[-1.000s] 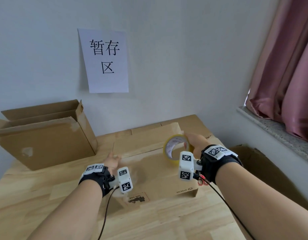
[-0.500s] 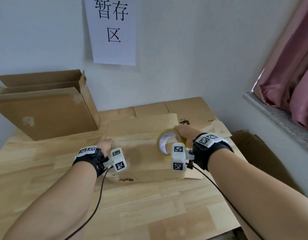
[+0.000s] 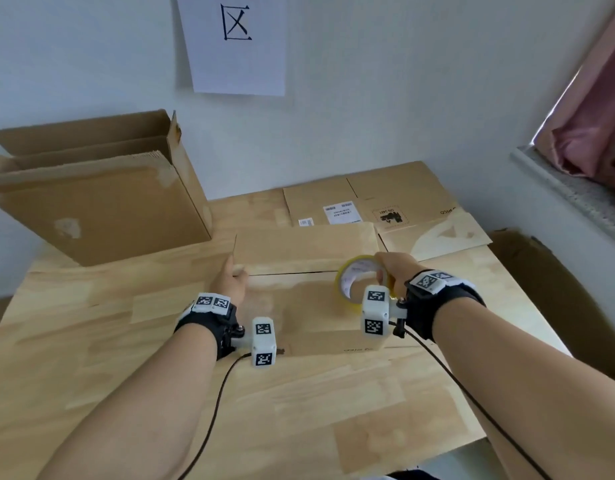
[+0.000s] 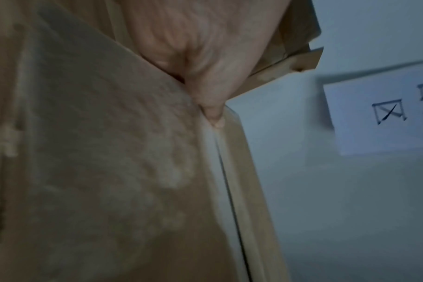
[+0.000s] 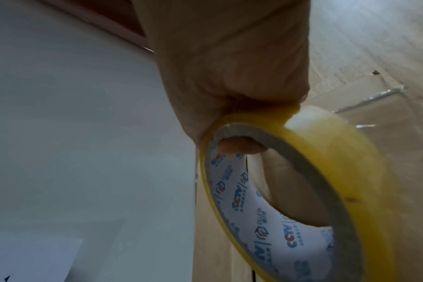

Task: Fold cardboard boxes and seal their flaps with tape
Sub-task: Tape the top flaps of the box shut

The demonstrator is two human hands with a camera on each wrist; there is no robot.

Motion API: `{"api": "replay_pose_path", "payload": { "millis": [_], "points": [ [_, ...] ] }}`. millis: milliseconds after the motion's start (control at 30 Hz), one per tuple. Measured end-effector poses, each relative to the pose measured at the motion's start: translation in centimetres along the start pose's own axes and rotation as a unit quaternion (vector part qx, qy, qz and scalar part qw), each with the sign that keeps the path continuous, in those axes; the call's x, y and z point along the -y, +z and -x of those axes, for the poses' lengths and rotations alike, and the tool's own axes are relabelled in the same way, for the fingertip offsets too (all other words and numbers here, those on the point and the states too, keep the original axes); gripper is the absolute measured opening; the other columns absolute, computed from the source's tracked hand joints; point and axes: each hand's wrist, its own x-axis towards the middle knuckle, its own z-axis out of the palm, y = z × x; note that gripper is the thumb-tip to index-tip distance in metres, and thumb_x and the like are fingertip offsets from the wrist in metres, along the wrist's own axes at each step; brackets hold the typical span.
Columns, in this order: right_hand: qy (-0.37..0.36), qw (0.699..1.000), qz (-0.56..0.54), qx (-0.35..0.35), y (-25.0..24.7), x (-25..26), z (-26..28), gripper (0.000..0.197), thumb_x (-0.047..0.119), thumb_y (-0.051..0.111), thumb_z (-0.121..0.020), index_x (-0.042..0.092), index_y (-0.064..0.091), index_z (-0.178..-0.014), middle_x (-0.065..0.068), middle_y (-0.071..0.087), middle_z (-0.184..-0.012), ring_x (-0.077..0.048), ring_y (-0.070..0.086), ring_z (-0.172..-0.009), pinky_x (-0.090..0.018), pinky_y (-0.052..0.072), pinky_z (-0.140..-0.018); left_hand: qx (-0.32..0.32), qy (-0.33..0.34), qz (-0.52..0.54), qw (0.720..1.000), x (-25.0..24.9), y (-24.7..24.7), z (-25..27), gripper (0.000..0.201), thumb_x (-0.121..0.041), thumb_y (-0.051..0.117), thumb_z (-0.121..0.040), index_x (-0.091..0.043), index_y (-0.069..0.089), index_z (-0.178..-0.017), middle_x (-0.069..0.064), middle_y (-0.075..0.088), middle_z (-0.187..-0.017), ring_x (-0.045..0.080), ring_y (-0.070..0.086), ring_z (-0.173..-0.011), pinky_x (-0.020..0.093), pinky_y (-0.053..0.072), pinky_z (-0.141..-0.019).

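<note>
A closed cardboard box point(image 3: 299, 306) lies on the wooden table point(image 3: 91, 358), its two top flaps meeting in a seam across the middle. My left hand point(image 3: 231, 282) rests on the box's left end. In the left wrist view its thumb point(image 4: 213, 106) lies straight along the seam on the box top point(image 4: 97, 152); the other fingers are hidden. My right hand point(image 3: 392, 268) grips a yellow tape roll point(image 3: 351, 275) standing on edge over the seam's right part. In the right wrist view the hand point(image 5: 229, 66) pinches the tape roll point(image 5: 326, 152), one fingertip point(image 5: 237, 147) inside the core.
A large open cardboard box point(image 3: 98, 209) stands at the back left. Flattened cardboard point(image 3: 385, 202) lies behind the box against the wall. A paper sign point(image 3: 236, 43) hangs on the wall. A window sill point(image 3: 576, 192) and pink curtain point(image 3: 597, 133) are at the right.
My left hand has moved forward from the box's near part to the left end of the seam. The right hand with the tape roll stays over the box. The head view has tilted down.
</note>
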Motion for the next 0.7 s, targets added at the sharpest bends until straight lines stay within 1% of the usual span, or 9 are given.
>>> {"api": "replay_pose_path", "payload": {
  "millis": [133,167,233,267,333,400,500,633,700],
  "points": [
    [0.014,1.000,-0.002,-0.022,0.8,0.3,0.3,0.043,0.019,0.047,-0.097,0.000,0.044,-0.135,0.002,0.049,-0.079,-0.011,0.049,-0.067,-0.021,0.043,-0.061,0.043,-0.009,0.095,0.994,1.2,0.0,-0.8,0.060,-0.037,0.045,-0.099,-0.032,0.014,-0.151,0.001,0.029,-0.154,0.027,0.035,-0.137,0.042,0.033,-0.110],
    [-0.003,0.998,-0.022,-0.054,1.3,0.7,0.6,0.038,0.015,0.049,-0.096,0.003,0.048,-0.131,-0.001,0.054,-0.086,-0.015,0.054,-0.073,-0.024,0.045,-0.064,0.052,-0.013,0.099,0.994,1.2,-0.1,-1.1,0.061,-0.037,0.045,-0.099,-0.033,0.014,-0.151,0.000,0.027,-0.155,0.027,0.034,-0.137,0.043,0.033,-0.110],
    [-0.058,0.995,-0.034,-0.080,2.4,2.5,1.1,0.020,0.009,0.050,-0.092,0.009,0.058,-0.110,-0.007,0.062,-0.094,-0.022,0.059,-0.083,-0.031,0.050,-0.075,0.058,-0.020,0.100,0.993,1.3,-0.4,-1.4,0.060,-0.035,0.045,-0.099,-0.033,0.015,-0.151,-0.002,0.028,-0.154,0.027,0.034,-0.137,0.042,0.034,-0.109],
    [-0.088,0.992,-0.044,-0.085,3.3,3.7,1.4,0.013,0.012,0.049,-0.091,0.012,0.060,-0.099,-0.006,0.063,-0.086,-0.021,0.061,-0.077,-0.033,0.051,-0.075,0.057,-0.016,0.112,0.992,1.4,-0.6,-1.5,0.059,-0.035,0.046,-0.099,-0.035,0.017,-0.150,-0.003,0.030,-0.153,0.027,0.036,-0.136,0.042,0.035,-0.109],
    [-0.142,0.983,-0.047,-0.109,4.9,5.6,1.7,0.011,0.019,0.050,-0.089,0.019,0.061,-0.087,0.002,0.059,-0.069,-0.014,0.060,-0.059,-0.030,0.049,-0.063,0.060,-0.011,0.121,0.991,2.0,-0.6,-2.0,0.058,-0.038,0.049,-0.096,-0.042,0.021,-0.147,-0.005,0.035,-0.151,0.025,0.042,-0.132,0.045,0.038,-0.107],
    [-0.193,0.976,-0.031,-0.101,6.5,6.8,2.4,0.011,0.024,0.054,-0.088,0.025,0.061,-0.079,0.007,0.059,-0.064,-0.010,0.058,-0.048,-0.023,0.046,-0.054,0.071,-0.008,0.132,0.989,2.7,-0.6,-2.6,0.058,-0.041,0.050,-0.095,-0.045,0.022,-0.146,-0.006,0.038,-0.149,0.024,0.045,-0.130,0.045,0.040,-0.106],
    [-0.235,0.970,0.016,-0.066,8.8,6.5,2.7,0.011,0.025,0.058,-0.090,0.020,0.061,-0.081,0.009,0.058,-0.066,-0.011,0.055,-0.048,-0.017,0.045,-0.046,0.068,-0.001,0.122,0.990,2.6,-0.8,-2.5,0.058,-0.040,0.048,-0.096,-0.040,0.022,-0.148,-0.006,0.040,-0.147,0.025,0.044,-0.130,0.043,0.038,-0.107],
    [-0.271,0.959,0.076,-0.044,10.4,5.1,2.4,0.008,0.020,0.059,-0.090,0.016,0.059,-0.082,0.007,0.059,-0.080,-0.013,0.054,-0.060,-0.025,0.049,-0.053,0.069,0.027,0.174,0.982,3.1,-0.2,-2.8,0.053,-0.043,0.054,-0.093,-0.045,0.032,-0.141,-0.005,0.059,-0.128,0.022,0.059,-0.111,0.042,0.048,-0.098],
    [-0.297,0.944,0.135,-0.043,11.0,5.0,2.3,0.006,0.020,0.060,-0.088,0.018,0.060,-0.082,0.006,0.061,-0.088,-0.013,0.057,-0.071,-0.027,0.051,-0.063,0.071,0.050,0.185,0.979,3.1,-0.1,-2.6,0.052,-0.041,0.056,-0.091,-0.044,0.036,-0.139,-0.007,0.063,-0.122,0.019,0.062,-0.106,0.041,0.050,-0.095]
  ]
}}
